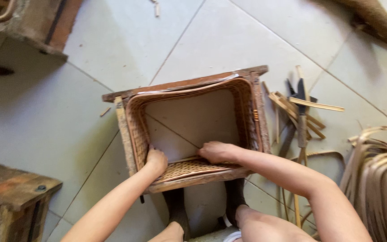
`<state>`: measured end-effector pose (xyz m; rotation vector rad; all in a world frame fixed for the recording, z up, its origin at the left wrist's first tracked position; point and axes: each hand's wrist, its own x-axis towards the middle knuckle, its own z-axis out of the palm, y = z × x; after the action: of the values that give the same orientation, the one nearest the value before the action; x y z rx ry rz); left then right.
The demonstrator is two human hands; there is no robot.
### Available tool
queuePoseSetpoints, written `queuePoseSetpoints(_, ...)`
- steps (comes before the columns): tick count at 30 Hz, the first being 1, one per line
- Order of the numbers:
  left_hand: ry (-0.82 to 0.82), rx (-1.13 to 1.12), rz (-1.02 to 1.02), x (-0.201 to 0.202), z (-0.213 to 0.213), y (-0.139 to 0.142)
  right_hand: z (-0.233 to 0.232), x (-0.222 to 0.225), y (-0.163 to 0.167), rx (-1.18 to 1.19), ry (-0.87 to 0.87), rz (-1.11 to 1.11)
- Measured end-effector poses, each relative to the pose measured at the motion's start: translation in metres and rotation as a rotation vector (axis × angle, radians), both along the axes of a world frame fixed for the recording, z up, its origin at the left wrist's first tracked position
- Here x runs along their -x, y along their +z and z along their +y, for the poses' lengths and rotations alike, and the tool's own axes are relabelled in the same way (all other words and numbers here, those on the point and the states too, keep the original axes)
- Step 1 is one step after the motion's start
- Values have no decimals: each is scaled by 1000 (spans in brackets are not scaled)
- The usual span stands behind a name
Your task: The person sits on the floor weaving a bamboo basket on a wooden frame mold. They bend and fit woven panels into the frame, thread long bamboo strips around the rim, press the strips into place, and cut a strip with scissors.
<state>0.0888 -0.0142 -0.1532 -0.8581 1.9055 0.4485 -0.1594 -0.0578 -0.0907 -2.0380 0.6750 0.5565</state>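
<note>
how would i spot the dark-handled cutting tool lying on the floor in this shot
Start at the wooden frame with woven walls that both hands reach into, then look just past its right side. Among loose pale bamboo strips lies the cutting tool, pointing away from the person. It is the only dark metal piece in that pale pile.

the floor is laid with large pale grey-green tiles, their seams running on the diagonal. a bottomless woven basket in a wooden frame stands on it at the middle. to its right lie loose bamboo strips with a dark cutting tool across them, and a bundle of thin strips further right. worn wooden frames sit at the left edge, and small offcuts lie near the top.
</note>
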Motion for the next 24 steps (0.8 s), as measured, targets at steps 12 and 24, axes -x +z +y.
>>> queuePoseSetpoints(12,-17,19,-60,-1,-12,10,-21,-1,-8,-11,-327,-24)
queuePoseSetpoints(24,363,-6,274,-17,-17,-2,-31,8,-4,-137,-300,-116)
